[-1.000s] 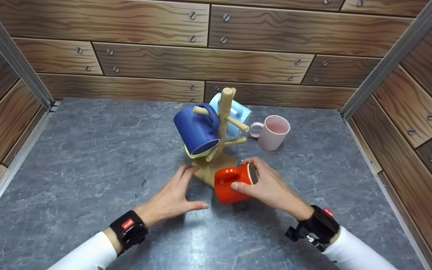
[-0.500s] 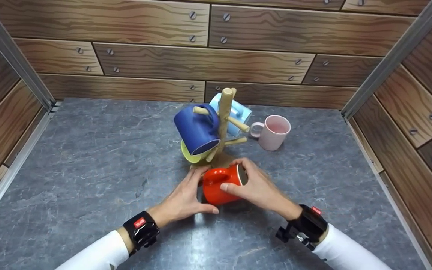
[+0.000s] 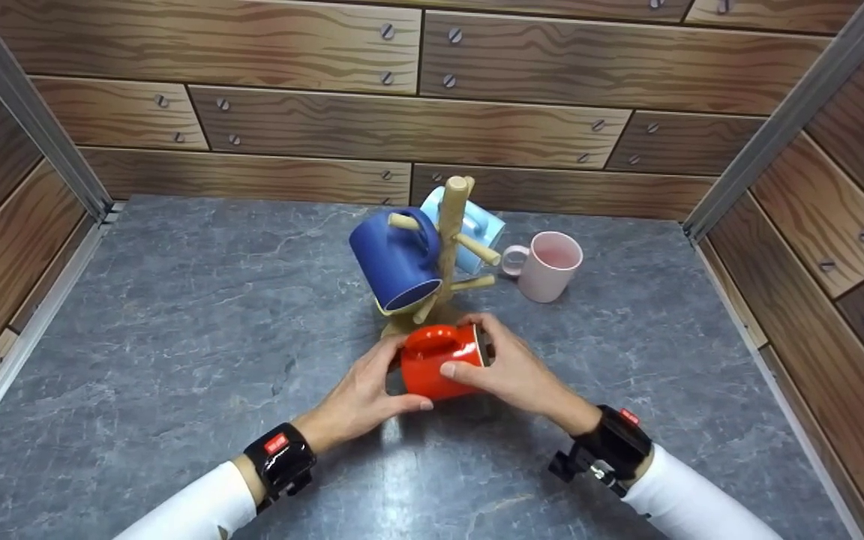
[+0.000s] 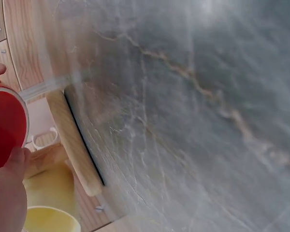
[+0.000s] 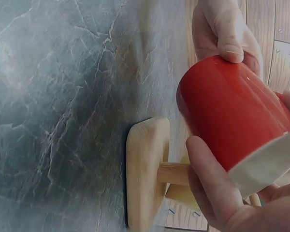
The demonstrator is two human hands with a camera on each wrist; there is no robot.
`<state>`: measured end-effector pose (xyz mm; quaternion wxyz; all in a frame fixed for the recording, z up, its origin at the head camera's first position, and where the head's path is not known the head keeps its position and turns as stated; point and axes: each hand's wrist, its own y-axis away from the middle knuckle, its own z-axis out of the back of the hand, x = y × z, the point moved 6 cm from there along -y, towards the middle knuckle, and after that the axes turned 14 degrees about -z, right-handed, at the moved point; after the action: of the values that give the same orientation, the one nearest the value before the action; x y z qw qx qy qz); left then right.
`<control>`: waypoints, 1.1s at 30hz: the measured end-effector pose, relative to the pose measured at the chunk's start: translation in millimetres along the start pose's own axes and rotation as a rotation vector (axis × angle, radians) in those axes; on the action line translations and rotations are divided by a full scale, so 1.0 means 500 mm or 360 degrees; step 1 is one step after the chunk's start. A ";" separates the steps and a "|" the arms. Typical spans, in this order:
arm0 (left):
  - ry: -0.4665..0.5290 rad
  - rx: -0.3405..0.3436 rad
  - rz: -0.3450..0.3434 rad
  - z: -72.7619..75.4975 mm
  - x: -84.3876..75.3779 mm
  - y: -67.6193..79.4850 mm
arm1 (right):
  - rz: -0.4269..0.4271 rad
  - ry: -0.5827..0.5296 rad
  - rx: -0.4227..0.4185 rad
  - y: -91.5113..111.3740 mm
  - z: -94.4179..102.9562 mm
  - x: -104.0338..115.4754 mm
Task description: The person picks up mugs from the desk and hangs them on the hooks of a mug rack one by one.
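Observation:
A red mug point(image 3: 441, 367) lies sideways in the air before the wooden mug tree point(image 3: 448, 232), its handle uppermost. My right hand point(image 3: 516, 375) grips it near the base end, with the thumb on the near side. At the open end, my left hand point(image 3: 363, 386) holds the rim between thumb and fingers; the right wrist view shows the left thumb point(image 5: 230, 48) on the mug's side. The red inside of the mug point(image 4: 7, 125) faces the left wrist camera. On an upper peg hangs a dark blue mug point(image 3: 393, 261).
Behind the post is a light blue mug point(image 3: 486, 225). A yellow mug point(image 4: 53, 186) is low on the tree, mostly hidden in the head view. The pink mug point(image 3: 546, 271) stands upright on the grey marbled table point(image 3: 214, 300) at right. Wood-patterned walls point(image 3: 312, 127) surround the table.
My right hand has carried the red mug left, and its handle has rolled away from me. My left hand has moved right and now holds the mug's open end.

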<state>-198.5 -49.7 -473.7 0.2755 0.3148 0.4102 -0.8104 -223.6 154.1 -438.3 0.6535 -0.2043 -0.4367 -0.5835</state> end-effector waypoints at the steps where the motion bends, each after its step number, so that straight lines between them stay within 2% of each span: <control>1: 0.0013 -0.0003 -0.0011 0.002 0.001 0.001 | -0.0002 0.0015 0.0000 0.000 0.001 -0.001; 5: 0.0082 -0.0013 -0.0040 0.010 0.006 0.002 | -0.0007 0.0051 0.0015 0.000 0.002 -0.004; 11: 0.0159 0.0026 -0.0019 0.023 0.012 0.000 | -0.0010 0.0035 0.0010 -0.001 0.000 0.000; 19: 0.0408 -0.0004 0.0047 0.035 0.027 -0.007 | -0.0029 0.0022 -0.0028 -0.016 -0.002 0.008; 26: 0.0174 -0.0016 -0.0040 0.049 0.037 -0.009 | -0.0057 0.0024 -0.0024 -0.030 -0.012 0.000; 29: 0.0166 -0.0025 -0.0069 0.051 0.040 -0.010 | -0.0061 0.0008 -0.0021 -0.035 -0.015 -0.005; 33: 0.0250 -0.0030 -0.0041 0.050 0.044 -0.011 | -0.0051 0.0001 -0.0014 -0.037 -0.016 -0.006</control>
<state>-223.6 -72.2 -475.5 0.2349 0.3694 0.4422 -0.7828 -238.2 145.1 -449.8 0.6434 -0.1999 -0.4371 -0.5958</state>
